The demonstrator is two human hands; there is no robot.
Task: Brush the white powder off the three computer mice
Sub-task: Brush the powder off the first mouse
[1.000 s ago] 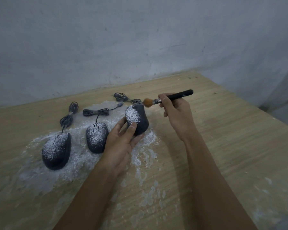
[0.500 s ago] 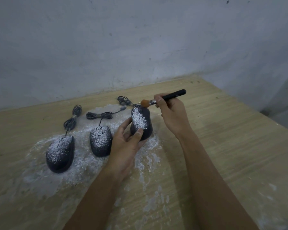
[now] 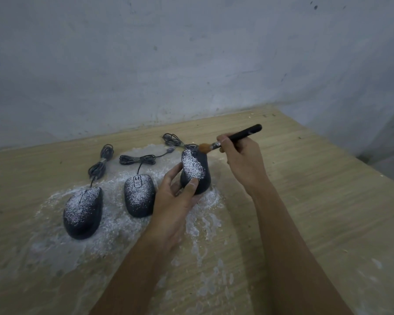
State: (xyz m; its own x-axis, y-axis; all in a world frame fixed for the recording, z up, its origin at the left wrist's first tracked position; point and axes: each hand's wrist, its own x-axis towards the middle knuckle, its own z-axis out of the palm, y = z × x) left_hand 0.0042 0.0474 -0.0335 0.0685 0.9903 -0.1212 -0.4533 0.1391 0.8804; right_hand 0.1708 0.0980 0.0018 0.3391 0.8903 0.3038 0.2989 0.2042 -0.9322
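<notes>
Right now the left hand (image 3: 175, 201) grips the right-hand mouse (image 3: 197, 171). The thumb presses on its powdered back and the fingers curl round its far side, so the mouse is tipped up with its nose pointing away toward the wall (image 3: 191, 53). Whether its rear end touches the wooden desk (image 3: 305, 201) I cannot tell. White grains cover the left half of its top, while the right half shows dark and bare.

The right hand (image 3: 243, 160) pinches a small black-handled brush (image 3: 243, 132) close to the metal collar, with the handle slanting up and to the right. The tan bristles (image 3: 204, 147) touch the nose of the held mouse beside its scroll wheel.

The middle mouse (image 3: 139, 195) lies flat on the desk just beside the left hand, speckled white over its whole back. The left-hand mouse (image 3: 82, 212) lies a little apart from it, nearer the front edge, and is dusted the same way. Both sit in a wide spill of white powder (image 3: 114, 223) that spreads across the desk and trails forward between the two forearms. Each mouse has a grey cable (image 3: 137, 159) bundled up behind it, near the wall.
</notes>
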